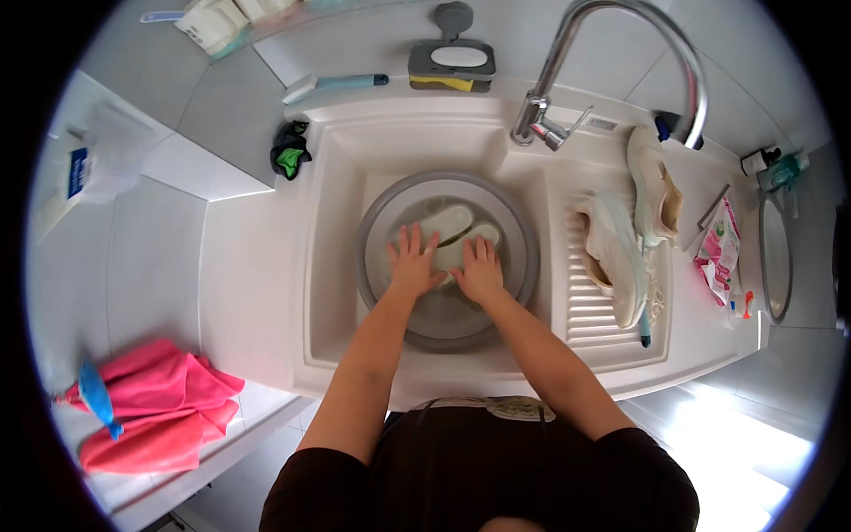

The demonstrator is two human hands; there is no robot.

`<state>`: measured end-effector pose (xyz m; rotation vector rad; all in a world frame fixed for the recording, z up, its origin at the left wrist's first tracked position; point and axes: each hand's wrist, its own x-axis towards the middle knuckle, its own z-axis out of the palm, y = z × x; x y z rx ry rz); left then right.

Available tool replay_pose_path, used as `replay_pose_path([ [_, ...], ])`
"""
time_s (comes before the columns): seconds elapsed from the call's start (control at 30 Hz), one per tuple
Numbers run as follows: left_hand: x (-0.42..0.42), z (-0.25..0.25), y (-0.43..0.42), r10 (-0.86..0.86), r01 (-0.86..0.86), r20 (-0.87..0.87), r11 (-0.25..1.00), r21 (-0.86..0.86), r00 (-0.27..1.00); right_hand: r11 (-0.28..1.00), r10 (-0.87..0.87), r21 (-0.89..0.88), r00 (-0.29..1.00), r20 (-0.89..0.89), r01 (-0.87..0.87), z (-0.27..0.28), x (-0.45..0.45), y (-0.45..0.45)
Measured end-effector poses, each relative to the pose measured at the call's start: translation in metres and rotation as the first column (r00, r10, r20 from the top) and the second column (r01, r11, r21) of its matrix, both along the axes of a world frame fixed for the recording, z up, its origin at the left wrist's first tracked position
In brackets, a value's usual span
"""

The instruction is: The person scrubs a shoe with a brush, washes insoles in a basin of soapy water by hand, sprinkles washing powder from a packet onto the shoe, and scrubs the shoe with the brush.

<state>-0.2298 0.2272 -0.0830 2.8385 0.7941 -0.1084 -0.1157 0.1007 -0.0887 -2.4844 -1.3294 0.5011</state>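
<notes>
A round grey-rimmed basin [370, 218] of cloudy water stands in the sink, with two pale shoe insoles [450, 218] lying in it. My left hand [413, 264] rests on the left insole with its fingers spread. Beside it, my right hand [480, 271] lies flat over the right insole [485, 233], fingers apart. Both insoles are partly hidden under my hands. Whether my fingertips dip below the water is hard to make out.
On the ribbed drainboard [585, 330] sit two off-white shoes [618, 257]. A chrome faucet [534, 120] arches behind the sink. A brush [332, 83], a soap holder [450, 60], a pink packet [722, 248] and pink cloths [160, 395] lie around.
</notes>
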Motion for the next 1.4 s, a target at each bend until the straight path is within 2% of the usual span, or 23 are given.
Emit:
replay_pose_path([
  [0.07,-0.006,-0.010,0.008,-0.006,0.007,0.038,1.000,-0.026,0.999,0.986,-0.080,-0.143,0.997,0.012,0.081,-0.003,-0.011,0.017],
  [0.17,-0.008,-0.032,0.014,-0.040,0.040,-0.031,0.999,-0.004,0.999,0.969,-0.148,-0.206,0.989,-0.024,0.140,-0.016,-0.017,0.028],
  [0.3,-0.004,-0.054,0.018,-0.035,0.037,0.024,0.996,-0.079,0.999,0.955,-0.136,-0.259,0.990,0.038,0.141,-0.037,-0.018,0.024],
  [0.37,-0.005,-0.069,0.019,-0.020,0.007,-0.092,0.991,-0.137,0.996,0.943,-0.159,-0.281,0.984,0.084,0.176,-0.039,-0.019,0.023],
  [0.4,-0.004,-0.083,0.020,-0.023,0.010,-0.091,0.989,-0.147,0.996,0.940,-0.160,-0.291,0.983,0.086,0.179,-0.038,-0.017,0.024],
  [0.47,-0.001,-0.110,0.022,-0.096,0.064,-0.163,0.979,-0.193,0.982,0.890,-0.147,-0.429,0.988,0.050,0.154,-0.035,-0.011,0.027],
  [0.5,0.003,-0.110,0.024,-0.104,0.071,-0.158,0.977,-0.202,0.982,0.885,-0.152,-0.437,0.987,0.055,0.161,-0.040,-0.009,0.030],
  [0.53,0.009,-0.101,0.028,-0.113,0.100,-0.159,0.991,-0.086,0.981,0.878,-0.126,-0.455,0.988,0.086,0.151,-0.049,-0.008,0.034],
  [0.6,0.021,-0.079,0.033,-0.158,0.163,-0.141,0.986,0.025,0.977,0.860,-0.132,-0.477,0.982,0.134,0.181,-0.050,-0.006,0.038],
  [0.67,0.026,-0.056,0.041,-0.035,-0.004,-0.293,0.991,-0.130,0.955,0.852,-0.109,-0.514,0.994,0.006,0.097,-0.028,-0.007,0.048],
  [0.7,0.026,-0.053,0.044,-0.002,-0.060,-0.345,0.984,-0.170,0.939,0.852,-0.125,-0.511,0.992,0.015,0.115,-0.025,-0.005,0.050],
  [0.77,0.014,-0.064,0.045,0.130,-0.138,-0.048,0.950,-0.280,0.990,0.912,-0.146,-0.393,0.988,-0.041,0.118,-0.022,-0.006,0.051],
  [0.8,0.014,-0.057,0.044,0.125,-0.133,-0.045,0.953,-0.274,0.991,0.914,-0.151,-0.386,0.988,-0.040,0.124,-0.020,-0.007,0.049],
  [0.87,0.014,-0.040,0.046,0.319,-0.328,-0.087,0.869,-0.371,0.944,0.931,-0.192,-0.338,0.974,-0.121,0.142,-0.016,-0.009,0.046],
  [0.97,0.005,-0.065,0.048,0.362,-0.354,-0.043,0.871,-0.341,0.931,0.955,-0.150,-0.272,0.982,-0.115,0.114,-0.025,-0.013,0.033],
  [1.07,0.002,-0.062,0.047,0.438,-0.425,-0.040,0.842,-0.333,0.898,0.974,-0.130,-0.194,0.988,-0.078,0.113,-0.017,-0.015,0.022],
  [1.2,0.003,-0.044,0.040,0.464,-0.448,-0.018,0.843,-0.298,0.885,0.978,-0.054,-0.200,0.998,0.027,0.058,-0.010,-0.015,0.012],
  [1.27,0.006,-0.029,0.035,0.327,-0.368,-0.178,0.879,-0.303,0.928,0.970,-0.024,-0.244,0.999,-0.044,0.013,-0.012,-0.013,0.012],
  [1.4,0.001,-0.040,0.016,0.252,-0.267,-0.090,0.901,-0.343,0.964,0.954,-0.015,-0.301,0.999,-0.044,0.001,-0.019,-0.022,0.009],
])
